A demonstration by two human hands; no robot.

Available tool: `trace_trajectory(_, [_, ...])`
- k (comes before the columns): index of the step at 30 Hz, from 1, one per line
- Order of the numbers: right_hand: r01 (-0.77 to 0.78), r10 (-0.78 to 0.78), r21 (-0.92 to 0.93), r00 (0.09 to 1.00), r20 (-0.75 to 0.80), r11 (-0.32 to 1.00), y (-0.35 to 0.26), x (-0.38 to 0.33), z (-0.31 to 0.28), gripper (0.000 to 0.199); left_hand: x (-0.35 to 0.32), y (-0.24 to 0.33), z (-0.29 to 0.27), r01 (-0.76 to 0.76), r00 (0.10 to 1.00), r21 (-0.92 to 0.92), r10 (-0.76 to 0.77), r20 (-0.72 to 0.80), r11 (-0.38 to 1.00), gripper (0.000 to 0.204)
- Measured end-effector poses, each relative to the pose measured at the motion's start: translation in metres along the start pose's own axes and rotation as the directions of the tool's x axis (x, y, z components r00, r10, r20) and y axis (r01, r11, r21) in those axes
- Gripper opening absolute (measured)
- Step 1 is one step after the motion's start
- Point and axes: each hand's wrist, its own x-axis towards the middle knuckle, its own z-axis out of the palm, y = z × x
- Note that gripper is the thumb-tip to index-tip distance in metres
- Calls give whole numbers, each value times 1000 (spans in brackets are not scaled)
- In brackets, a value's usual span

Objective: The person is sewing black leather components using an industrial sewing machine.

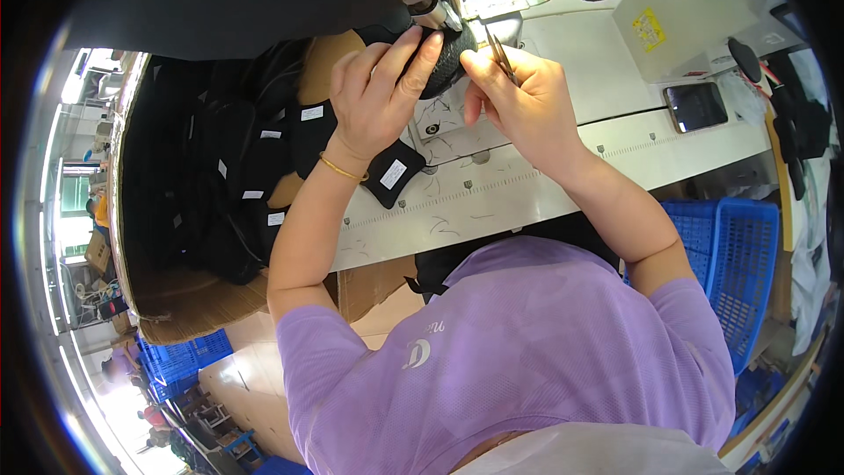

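Beneath the sewing machine's needle area [448, 10] lies a black, textured fabric piece [447, 66], curved at its right edge. My left hand [378, 92], with a gold bangle at the wrist, grips the piece from the left, thumb and forefinger close to the presser foot. On the other side, my right hand [523, 101] is closed around dark, pointed metal tweezers [498, 54], their tips sticking up past the fingers. The right thumb and forefinger meet at the fabric's right edge. Part of the fabric is hidden behind my left fingers.
Left of the machine, a large cardboard box [202, 317] holds many black pieces with white labels. One labelled black piece [393, 174] rests on the white table [475, 198] below my left wrist. A phone [695, 107] lies at the right; blue crates [743, 273] stand below.
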Motion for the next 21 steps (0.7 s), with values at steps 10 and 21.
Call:
trace_trajectory(10, [-56,59,157,998,-17,986,-5,1,1,33,27,21,-26,17,1000,3,-17,20,1000,37])
trace_trajectory(21, [-115,123,313,992,-7,943,-2,-2,0,34,55,56,-29,104,973,199,-141,181,974,19])
